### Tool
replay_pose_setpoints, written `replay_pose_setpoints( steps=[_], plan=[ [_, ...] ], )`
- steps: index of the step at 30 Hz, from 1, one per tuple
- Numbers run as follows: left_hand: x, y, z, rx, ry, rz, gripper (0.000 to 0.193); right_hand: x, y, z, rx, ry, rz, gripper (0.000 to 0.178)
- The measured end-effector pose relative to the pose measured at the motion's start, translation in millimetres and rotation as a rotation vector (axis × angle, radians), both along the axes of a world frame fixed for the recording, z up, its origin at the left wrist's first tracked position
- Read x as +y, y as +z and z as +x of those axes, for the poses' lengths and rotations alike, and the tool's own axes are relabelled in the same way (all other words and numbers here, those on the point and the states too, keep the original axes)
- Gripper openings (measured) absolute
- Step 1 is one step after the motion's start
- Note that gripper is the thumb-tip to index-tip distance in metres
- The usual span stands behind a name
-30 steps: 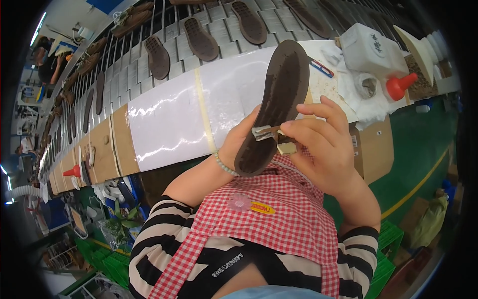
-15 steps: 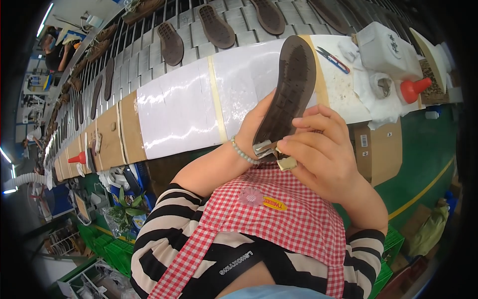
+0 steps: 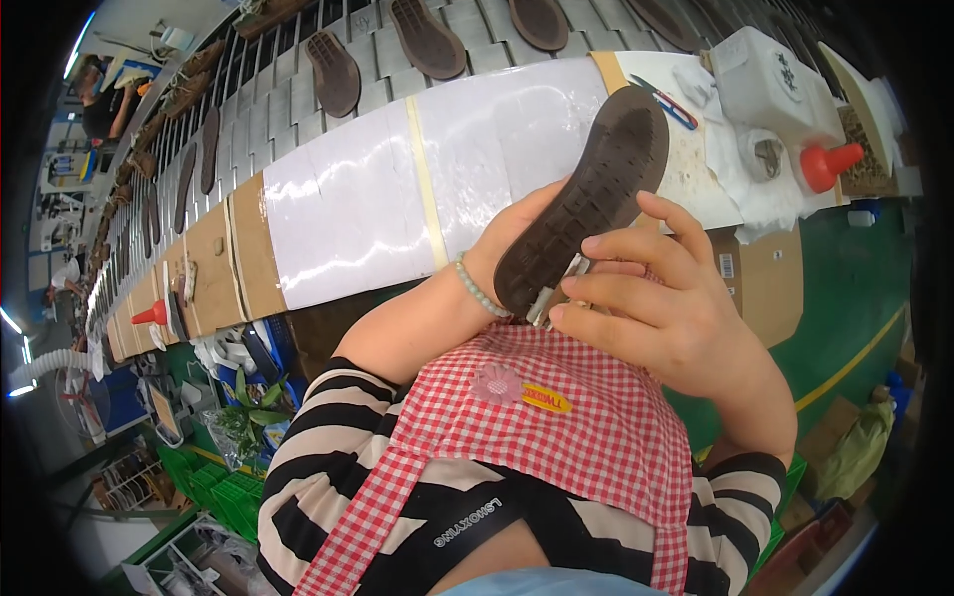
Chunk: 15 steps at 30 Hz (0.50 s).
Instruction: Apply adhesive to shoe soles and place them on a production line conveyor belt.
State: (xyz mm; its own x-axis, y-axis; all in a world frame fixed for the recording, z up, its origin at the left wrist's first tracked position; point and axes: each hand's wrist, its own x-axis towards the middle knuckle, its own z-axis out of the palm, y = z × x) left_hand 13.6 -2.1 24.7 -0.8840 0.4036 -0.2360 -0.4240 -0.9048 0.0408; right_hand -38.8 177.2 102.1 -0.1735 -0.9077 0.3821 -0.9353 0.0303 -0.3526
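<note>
A dark brown shoe sole (image 3: 596, 184) is held up aslant over the front of the work surface, its gridded side showing. My left hand (image 3: 515, 230) grips it from behind and the left edge, with most of the fingers hidden by the sole. At the sole's lower right edge my right hand (image 3: 671, 303) is closed, thumb and fingers pinching a small pale piece (image 3: 544, 306) against or very near the rim. The kind of that piece is hidden by the fingers. Beyond the sole's toe end lie thread snips (image 3: 664, 102) with blue and red on them.
Across the back runs a slatted metal conveyor (image 3: 388, 107) bearing several soles (image 3: 331, 74). A plastic-covered white sheet (image 3: 348, 199) lies before it. At right stand a white jug (image 3: 770, 89), crumpled white cloth (image 3: 745, 194) and a red-nozzled bottle (image 3: 830, 167). Another red nozzle (image 3: 149, 313) lies left.
The sole has moved right and its upper end tilted further right and down. My right hand has shifted slightly, and the cream-coloured block seen under its fingers no longer shows. Conveyor soles have shifted slightly up.
</note>
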Motion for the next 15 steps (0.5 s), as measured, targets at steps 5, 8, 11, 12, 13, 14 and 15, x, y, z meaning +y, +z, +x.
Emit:
replay_pose_setpoints(
  steps=[5, 8, 11, 12, 13, 14, 15],
  plan=[
    [-2.5, -5.7, 2.2, 0.032, 0.045, -0.065, 0.040, 6.6, 13.1, 1.0, 0.044, -0.011, 0.049, 0.027],
    [-4.7, -10.0, -0.5, 0.113, 0.093, 0.057, 0.041, 10.8, 12.2, 1.2, 0.095, -0.213, -0.066, 0.032],
    [-4.3, -6.0, -3.6, 0.135, 0.155, 0.082, 0.042, 12.5, -0.4, 8.0, -0.156, -0.325, -0.134, 0.043],
    [-5.4, -8.3, -6.1, 0.055, 0.150, 0.034, 0.045, 13.6, -8.3, 8.8, -0.224, -0.335, -0.178, 0.047],
    [-4.5, -9.0, -7.9, 0.056, 0.149, 0.038, 0.045, 14.3, -12.7, 11.3, -0.222, -0.337, -0.174, 0.047],
    [-3.9, -9.8, -9.2, 0.056, 0.186, 0.077, 0.047, 14.2, -16.7, 14.5, -0.338, -0.364, -0.194, 0.046],
    [-3.7, -10.5, -10.1, 0.055, 0.223, 0.116, 0.049, 13.8, -20.4, 17.2, -0.454, -0.390, -0.214, 0.046]
  ],
)
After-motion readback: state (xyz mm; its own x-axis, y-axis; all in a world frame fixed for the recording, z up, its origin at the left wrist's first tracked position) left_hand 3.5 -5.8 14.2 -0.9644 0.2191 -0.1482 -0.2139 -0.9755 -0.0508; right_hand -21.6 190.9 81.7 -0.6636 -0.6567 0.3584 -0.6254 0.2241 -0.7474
